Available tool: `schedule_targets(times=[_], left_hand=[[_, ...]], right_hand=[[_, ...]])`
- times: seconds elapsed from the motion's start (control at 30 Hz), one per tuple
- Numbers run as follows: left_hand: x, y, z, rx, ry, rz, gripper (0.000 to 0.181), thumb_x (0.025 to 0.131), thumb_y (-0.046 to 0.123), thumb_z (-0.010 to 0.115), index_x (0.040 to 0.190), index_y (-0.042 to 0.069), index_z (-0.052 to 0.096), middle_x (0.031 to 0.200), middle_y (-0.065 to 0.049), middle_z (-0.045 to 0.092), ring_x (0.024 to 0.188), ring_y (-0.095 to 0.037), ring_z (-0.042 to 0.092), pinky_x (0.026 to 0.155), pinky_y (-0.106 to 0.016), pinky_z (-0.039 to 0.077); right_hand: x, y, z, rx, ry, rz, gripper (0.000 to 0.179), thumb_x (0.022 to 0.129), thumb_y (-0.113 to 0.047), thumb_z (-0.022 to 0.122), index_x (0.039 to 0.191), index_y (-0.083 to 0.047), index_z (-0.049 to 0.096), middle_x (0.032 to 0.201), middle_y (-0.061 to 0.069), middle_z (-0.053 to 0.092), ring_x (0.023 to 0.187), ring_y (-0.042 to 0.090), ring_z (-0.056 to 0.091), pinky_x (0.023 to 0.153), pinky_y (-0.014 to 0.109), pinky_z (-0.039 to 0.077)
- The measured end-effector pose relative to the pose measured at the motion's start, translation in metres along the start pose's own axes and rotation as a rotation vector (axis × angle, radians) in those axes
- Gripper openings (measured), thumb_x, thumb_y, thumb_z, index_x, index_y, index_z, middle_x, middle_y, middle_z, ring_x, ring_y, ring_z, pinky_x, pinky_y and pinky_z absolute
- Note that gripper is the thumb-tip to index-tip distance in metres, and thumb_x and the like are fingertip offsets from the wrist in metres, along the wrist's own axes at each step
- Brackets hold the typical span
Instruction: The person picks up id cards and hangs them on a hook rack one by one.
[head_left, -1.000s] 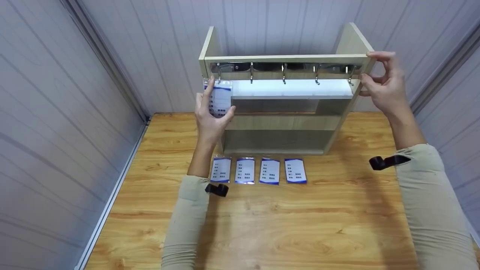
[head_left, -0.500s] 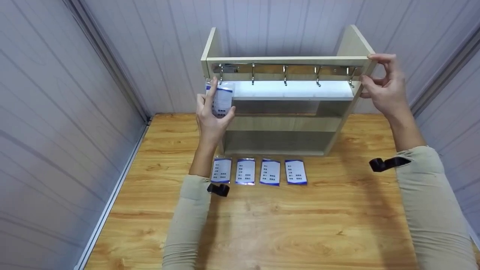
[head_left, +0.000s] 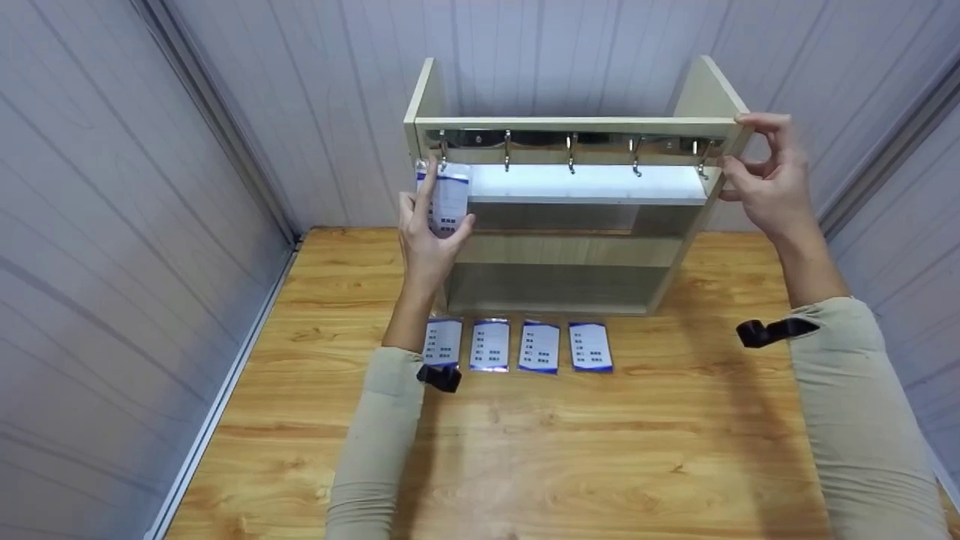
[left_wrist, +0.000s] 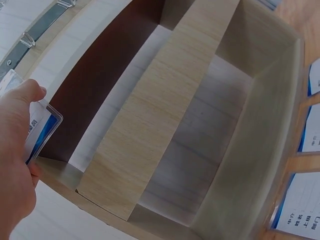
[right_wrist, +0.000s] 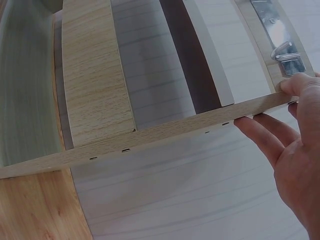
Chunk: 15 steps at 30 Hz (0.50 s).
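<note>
In the head view my left hand [head_left: 426,251] pinches a name badge [head_left: 453,196] in a clear plastic sleeve, white with blue edging. The badge stands upright just below the leftmost hook [head_left: 442,150] of a metal hook strip. Whether its sleeve is on the hook cannot be made out. My fingers cover the badge's left side; its lower corner [left_wrist: 48,125] shows in the left wrist view. At the other end, my right hand [head_left: 776,184] grips the upper right side panel of a wooden shelf unit [head_left: 577,247], thumb on the front edge [right_wrist: 255,105] and fingers behind.
Several more badges [head_left: 538,346] lie in a row on the wood-grain surface [head_left: 555,442] before the shelf unit. The other hooks [head_left: 571,154] on the strip hold nothing. Pale panelled walls [head_left: 555,45] stand behind and at both sides.
My left hand and the badge have shifted slightly right, nearer the leftmost hook. My right hand keeps its grip on the side panel. The head view has tilted a little.
</note>
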<state>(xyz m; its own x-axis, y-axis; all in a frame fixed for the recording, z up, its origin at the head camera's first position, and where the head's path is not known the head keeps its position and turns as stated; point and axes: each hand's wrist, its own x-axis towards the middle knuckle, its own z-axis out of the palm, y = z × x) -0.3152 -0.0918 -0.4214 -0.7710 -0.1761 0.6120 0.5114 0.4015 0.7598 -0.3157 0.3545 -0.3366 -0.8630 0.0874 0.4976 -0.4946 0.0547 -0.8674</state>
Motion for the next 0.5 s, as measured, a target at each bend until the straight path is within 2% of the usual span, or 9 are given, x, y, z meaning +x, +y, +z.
schedule_targets(times=[0.27, 0.5], left_hand=[[-0.004, -0.005, 0.000, -0.043, 0.016, 0.012, 0.090, 0.091, 0.023, 0.092, 0.168, 0.007, 0.048, 0.116, -0.013, 0.047, 0.104, -0.011, 0.042, 0.092, -0.029, 0.046], [-0.011, -0.012, -0.002, -0.066, 0.024, 0.017, 0.087, 0.093, 0.018, 0.089, 0.168, 0.006, 0.047, 0.128, -0.023, 0.052, 0.113, -0.024, 0.053, 0.096, -0.033, 0.052]], right_hand=[[0.001, 0.000, 0.000, -0.039, -0.002, 0.006, 0.049, 0.101, 0.007, 0.065, 0.146, -0.012, 0.062, 0.147, 0.003, 0.056, 0.094, 0.012, 0.081, 0.062, 0.026, 0.066], [0.002, -0.001, 0.001, -0.055, -0.006, 0.004, 0.048, 0.101, 0.006, 0.065, 0.146, -0.012, 0.062, 0.148, 0.002, 0.057, 0.092, 0.011, 0.081, 0.060, 0.026, 0.065]])
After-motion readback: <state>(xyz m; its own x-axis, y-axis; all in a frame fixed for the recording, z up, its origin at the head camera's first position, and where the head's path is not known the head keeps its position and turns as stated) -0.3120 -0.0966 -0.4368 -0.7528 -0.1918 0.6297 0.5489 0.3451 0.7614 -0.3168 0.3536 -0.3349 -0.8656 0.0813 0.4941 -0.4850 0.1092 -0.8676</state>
